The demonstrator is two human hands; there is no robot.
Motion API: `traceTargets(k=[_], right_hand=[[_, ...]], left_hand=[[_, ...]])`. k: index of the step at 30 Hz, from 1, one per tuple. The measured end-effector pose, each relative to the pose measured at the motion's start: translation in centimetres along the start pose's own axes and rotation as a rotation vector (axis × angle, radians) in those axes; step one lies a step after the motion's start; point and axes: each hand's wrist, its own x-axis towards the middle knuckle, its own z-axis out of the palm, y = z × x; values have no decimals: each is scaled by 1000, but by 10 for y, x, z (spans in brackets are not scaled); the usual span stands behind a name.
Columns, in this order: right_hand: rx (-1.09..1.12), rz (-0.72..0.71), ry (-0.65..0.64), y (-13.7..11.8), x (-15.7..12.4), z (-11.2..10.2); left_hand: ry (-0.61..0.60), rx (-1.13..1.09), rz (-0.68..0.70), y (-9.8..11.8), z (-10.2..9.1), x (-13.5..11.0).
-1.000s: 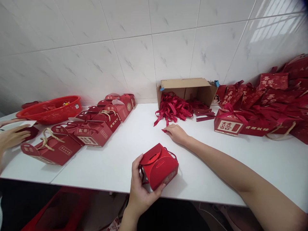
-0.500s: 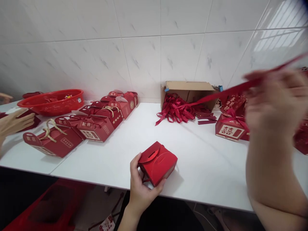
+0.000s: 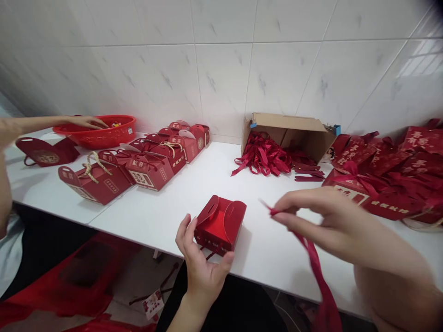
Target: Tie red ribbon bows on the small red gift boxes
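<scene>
My left hand point(image 3: 202, 263) is cupped round the near side of a small red box point(image 3: 221, 221). The fingers lie against its left face and the thumb is hooked at its near right corner, so the hand is closed on it. The box stands upright on the white bench point(image 3: 166, 203), close to the front edge, with its two curved top flaps folded together.

My right hand point(image 3: 328, 221) is raised just to the right of the box, blurred, with thumb and forefinger pinched together on one end of a red ribbon point(image 3: 313, 263). A short tip of the ribbon pokes out toward the box, and the rest hangs past the bench edge and out of view.

Farther back against the tiled wall, a cardboard carton point(image 3: 294, 131) lies on its side with a heap of ribbons point(image 3: 263, 157) spilling from its mouth onto the bench. To the right is a loose pile of red printed boxes point(image 3: 391, 170), some tied with bows. To the left a row of open gift boxes point(image 3: 148, 161) with cord handles runs back toward the wall. Beyond them is a red plastic basket point(image 3: 100, 133), and another person's hand point(image 3: 85, 122) rests on its rim.
</scene>
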Motion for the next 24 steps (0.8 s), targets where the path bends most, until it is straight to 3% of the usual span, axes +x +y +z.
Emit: traceTargets(k=[2,6,9,13,24], right_hand=[[-24,45,-153,5,14,18],[-59,113,-240,20,32,45],[-28,101,-300,24,33,51],[-31,74,-284,23,31,50],[16,94,-274,24,34,45]], left_hand=[[-53,74,56,9,-7,12],[-226,203,115,20,-16,42],[-356,233,162,22,-18,58],[-476,232,183,23,-18,67],[-502,226,240,31,-16,70]])
